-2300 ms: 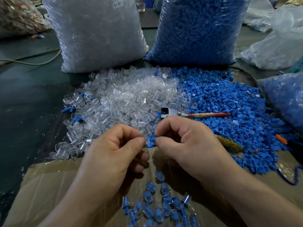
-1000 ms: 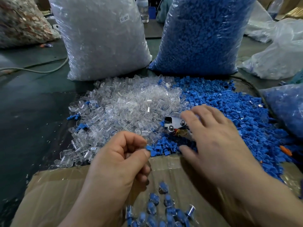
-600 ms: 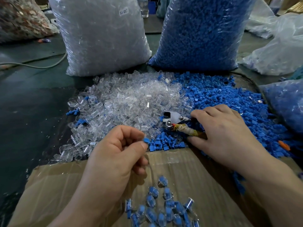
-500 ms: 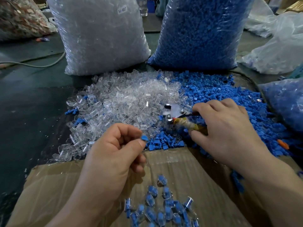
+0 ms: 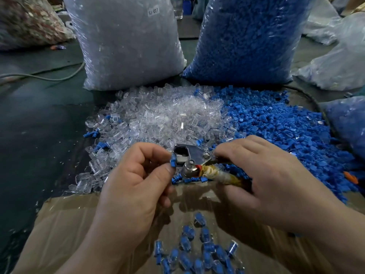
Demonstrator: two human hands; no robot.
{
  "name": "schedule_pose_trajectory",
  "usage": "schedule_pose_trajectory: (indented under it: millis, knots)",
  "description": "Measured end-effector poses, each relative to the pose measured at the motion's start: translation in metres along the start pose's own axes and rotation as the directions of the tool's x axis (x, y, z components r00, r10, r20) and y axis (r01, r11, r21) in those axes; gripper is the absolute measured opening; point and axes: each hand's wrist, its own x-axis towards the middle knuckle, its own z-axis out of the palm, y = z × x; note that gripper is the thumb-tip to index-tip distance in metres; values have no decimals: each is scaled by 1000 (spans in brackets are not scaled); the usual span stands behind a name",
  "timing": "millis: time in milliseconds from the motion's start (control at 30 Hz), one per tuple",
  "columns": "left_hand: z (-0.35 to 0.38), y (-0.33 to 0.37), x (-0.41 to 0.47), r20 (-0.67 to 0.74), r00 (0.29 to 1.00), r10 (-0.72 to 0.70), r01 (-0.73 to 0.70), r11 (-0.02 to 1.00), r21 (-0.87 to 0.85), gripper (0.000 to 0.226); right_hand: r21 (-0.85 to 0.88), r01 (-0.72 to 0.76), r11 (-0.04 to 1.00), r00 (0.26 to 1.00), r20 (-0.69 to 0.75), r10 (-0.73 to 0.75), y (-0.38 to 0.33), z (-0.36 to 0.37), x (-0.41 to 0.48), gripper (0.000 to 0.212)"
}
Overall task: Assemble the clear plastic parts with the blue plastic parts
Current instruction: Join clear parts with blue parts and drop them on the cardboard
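Left hand [image 5: 136, 184]: thumb and forefinger are pinched together on one small blue part [image 5: 173, 161], and the other fingers are curled under. The part stands roughly upright at the fingertips, right at the metal head of a hand tool [image 5: 189, 157]. I cannot tell whether part and tool touch.

Right hand [image 5: 272, 175]: the fingers and thumb are wrapped round the tool's handles. One tape-wound handle shows below the forefinger. The tool's head points across at the left hand, its angular opening beside the pinched part.

Beyond the hands:
- A heap of clear parts [image 5: 167, 119] lies ahead of the left hand.
- A heap of blue parts [image 5: 280, 127] lies ahead of and outboard of the right hand.
- The two heaps meet ahead of the gap between the hands, and a few stray blue pieces sit among the clear ones.

Nearer than the hands: a cardboard sheet [image 5: 65, 224] lies under both wrists. On it, below the gap between the hands, is a loose cluster of assembled pieces [image 5: 199, 252], clear shells with blue inside.

Farther off:
- A clear bag [image 5: 126, 42] labelled "SJ 017" and a blue bag [image 5: 246, 36] stand upright side by side behind the heaps.
- A grey cable [image 5: 49, 77] runs over the dark surface [image 5: 39, 135] well out from the left hand.
- An orange scrap [image 5: 350, 177] sits at the blue heap's edge, outboard of the right hand.
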Motion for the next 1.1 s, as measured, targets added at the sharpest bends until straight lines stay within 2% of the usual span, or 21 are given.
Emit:
schedule_pose_trajectory:
  millis: [67, 200, 333, 533, 633, 733, 833, 967, 1100]
  knots:
    - [0, 3, 0, 2, 1000, 8, -8, 1000, 9, 32, 4, 10, 1000, 1000, 6, -10, 0, 0, 0, 60]
    - [2, 7, 0, 21, 999, 32, -32, 999, 7, 13, -20, 38, 999, 999, -9, -39, -2, 3, 0, 57]
    - [3, 8, -2, 23, 999, 27, -27, 1000, 14, 18, -74, 64, 995, 997, -39, -67, -4, 5, 1, 57]
    - [0, 5, -3, 11, 1000, 25, -25, 999, 28, 19, -47, 61, 997, 996, -67, -64, -6, 6, 2, 51]
    - [1, 5, -3, 10, 999, 44, -44, 998, 54, 12, -41, 51, 998, 997, -62, -53, -6, 6, 3, 50]
    - [0, 5, -2, -41, 998, 53, -47, 991, 126, 23, -28, 21, 999, 999, -40, -22, -2, 6, 3, 51]
    - [-2, 6, 0, -69, 998, -4, 14, 990, 139, 17, -120, -51, 991, 997, -57, 45, 11, 7, 6, 63]
    - [3, 6, -2, 63, 980, -186, 172, 968, 182, 30, -237, -138, 962, 990, -28, 136, 21, 8, 17, 71]
    - [6, 7, -2, 62, 980, -189, 170, 958, 232, 29, -232, -153, 961, 986, 30, 164, 20, 9, 22, 69]
